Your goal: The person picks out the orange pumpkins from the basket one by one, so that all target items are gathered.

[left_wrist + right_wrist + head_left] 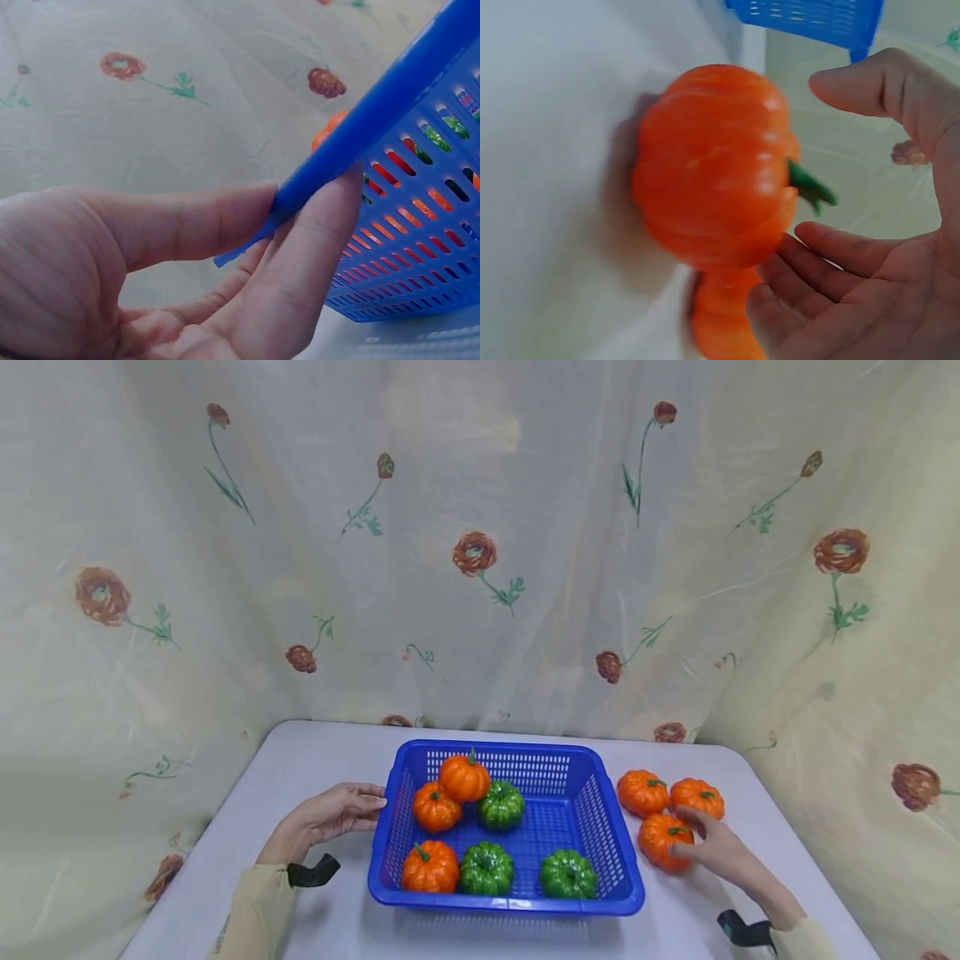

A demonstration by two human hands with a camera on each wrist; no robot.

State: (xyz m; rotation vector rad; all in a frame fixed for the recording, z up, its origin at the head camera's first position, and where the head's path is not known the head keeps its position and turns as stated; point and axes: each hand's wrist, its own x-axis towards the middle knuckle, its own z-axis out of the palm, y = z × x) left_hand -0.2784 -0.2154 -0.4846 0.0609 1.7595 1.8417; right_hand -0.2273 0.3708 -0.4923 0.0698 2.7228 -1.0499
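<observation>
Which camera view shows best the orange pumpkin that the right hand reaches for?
The right wrist view: the orange pumpkin fills the frame, stem towards the right hand. The head view shows it small, beside the blue basket. The left wrist view does not show it.

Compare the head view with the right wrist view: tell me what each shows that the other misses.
Only the head view shows the left hand at the basket's left rim, three orange and three green pumpkins inside, and two more orange pumpkins on the table. Only the right wrist view shows the gap between the right hand's fingers and the nearest pumpkin; whether they touch it is unclear. Both show the right hand, that orange pumpkin and the blue basket.
</observation>
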